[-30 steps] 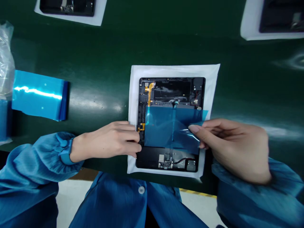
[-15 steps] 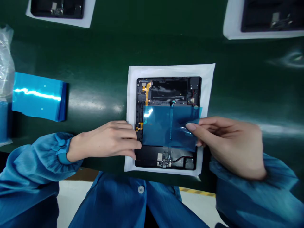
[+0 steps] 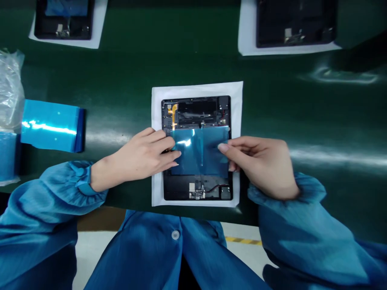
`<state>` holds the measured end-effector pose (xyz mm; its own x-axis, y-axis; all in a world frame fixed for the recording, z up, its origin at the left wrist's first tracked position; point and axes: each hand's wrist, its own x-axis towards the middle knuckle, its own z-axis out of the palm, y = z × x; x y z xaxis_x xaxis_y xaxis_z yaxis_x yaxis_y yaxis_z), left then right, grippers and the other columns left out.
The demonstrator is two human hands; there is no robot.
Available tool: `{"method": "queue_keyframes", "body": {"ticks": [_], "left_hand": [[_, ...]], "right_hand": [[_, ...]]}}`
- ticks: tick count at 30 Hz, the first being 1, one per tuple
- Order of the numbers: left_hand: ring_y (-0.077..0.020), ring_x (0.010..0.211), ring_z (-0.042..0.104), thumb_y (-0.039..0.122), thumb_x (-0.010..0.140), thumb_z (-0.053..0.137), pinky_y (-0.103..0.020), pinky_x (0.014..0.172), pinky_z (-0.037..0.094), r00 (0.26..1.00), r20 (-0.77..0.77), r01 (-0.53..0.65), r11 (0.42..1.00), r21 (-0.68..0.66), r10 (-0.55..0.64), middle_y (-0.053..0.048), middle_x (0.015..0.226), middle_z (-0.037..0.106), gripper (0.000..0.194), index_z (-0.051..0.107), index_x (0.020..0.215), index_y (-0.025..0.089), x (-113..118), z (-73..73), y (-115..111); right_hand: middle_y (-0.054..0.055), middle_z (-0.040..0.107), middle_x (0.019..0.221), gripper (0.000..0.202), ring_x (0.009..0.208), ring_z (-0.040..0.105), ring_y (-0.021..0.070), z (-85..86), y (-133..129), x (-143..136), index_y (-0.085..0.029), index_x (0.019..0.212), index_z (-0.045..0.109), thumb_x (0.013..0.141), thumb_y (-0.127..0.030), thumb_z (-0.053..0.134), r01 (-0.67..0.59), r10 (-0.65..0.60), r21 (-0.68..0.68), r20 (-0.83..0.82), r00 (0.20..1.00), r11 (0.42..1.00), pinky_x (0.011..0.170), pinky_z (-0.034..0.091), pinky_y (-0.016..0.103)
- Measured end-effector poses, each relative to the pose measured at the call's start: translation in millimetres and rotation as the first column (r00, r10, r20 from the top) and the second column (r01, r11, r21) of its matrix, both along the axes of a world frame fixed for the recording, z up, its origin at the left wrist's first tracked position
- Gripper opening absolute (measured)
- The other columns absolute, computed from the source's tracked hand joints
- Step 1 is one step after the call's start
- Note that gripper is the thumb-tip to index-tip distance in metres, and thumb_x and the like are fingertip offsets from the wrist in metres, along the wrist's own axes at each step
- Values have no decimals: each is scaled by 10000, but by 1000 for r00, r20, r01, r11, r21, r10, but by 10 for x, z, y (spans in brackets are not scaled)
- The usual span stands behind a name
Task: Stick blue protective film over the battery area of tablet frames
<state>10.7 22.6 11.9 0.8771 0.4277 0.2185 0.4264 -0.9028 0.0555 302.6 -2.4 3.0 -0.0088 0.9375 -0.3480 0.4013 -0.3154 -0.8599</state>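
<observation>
In front of me an opened tablet (image 3: pixel 181 187) lies on a white sheet (image 3: pixel 157 161), its inner parts facing up. A translucent blue film (image 3: pixel 196 151) covers the middle of it. My right hand (image 3: pixel 256 161) pinches the film's right edge between thumb and fingers. At the left edge, my left hand (image 3: pixel 145 155) has its fingers bent and close together, with the tips on the film and over the tablet's side. An orange flex cable (image 3: pixel 173 117) shows above the film; part of the left side is hidden under my fingers.
To the left lies a stack of blue film sheets (image 3: pixel 50 125), beside a clear plastic bag (image 3: pixel 10 92). Two more opened tablets on white sheets stand at the back, one left (image 3: pixel 63 30) and one right (image 3: pixel 296 36). The green table (image 3: pixel 136 72) ends close to my body.
My left hand has moved up the tablet's side to the film's left edge. The right hand still pinches the film, which now lies straighter over the tablet. The view has shifted.
</observation>
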Motion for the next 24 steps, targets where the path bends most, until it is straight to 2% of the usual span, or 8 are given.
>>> {"method": "queue_keyframes", "body": {"ticks": [5, 12, 18, 24], "left_hand": [[-216, 943, 647, 277, 1082, 558, -344, 751, 450, 995, -88, 51, 998, -34, -54, -66, 1045, 726, 245, 763, 1163, 169, 91, -7, 11], [-215, 898, 645, 270, 1057, 546, -335, 752, 445, 965, -246, 59, 991, -124, -88, -72, 1032, 714, 370, 667, 1400, 208, 216, 72, 33], [-271, 907, 700, 283, 962, 589, -379, 786, 495, 919, -371, 72, 981, -179, -135, -118, 1073, 732, 580, 561, 1538, 228, 416, 143, 35], [-282, 749, 713, 202, 920, 579, -369, 667, 488, 859, -491, 7, 962, -272, -145, -118, 1008, 770, 750, 418, 1641, 332, 689, 273, 74]], "right_hand": [[-10, 648, 516, 360, 425, 582, 123, 5, -51, -5, -182, 842, 800, 862, -541, 779, -28, 29, 34, -3, 1000, 999, 444, 491, 242], [-8, 692, 560, 334, 446, 629, 157, 36, -181, -37, -214, 889, 827, 872, -541, 759, -6, -3, 103, 80, 997, 995, 475, 566, 285], [29, 765, 668, 377, 502, 694, 173, 14, -326, -59, -174, 1025, 829, 861, -508, 771, 115, -126, 153, 69, 990, 982, 503, 607, 287], [42, 757, 661, 341, 490, 680, 158, -94, -319, -17, -154, 913, 811, 831, -483, 785, 210, -226, 182, 70, 972, 961, 470, 576, 256]]}}
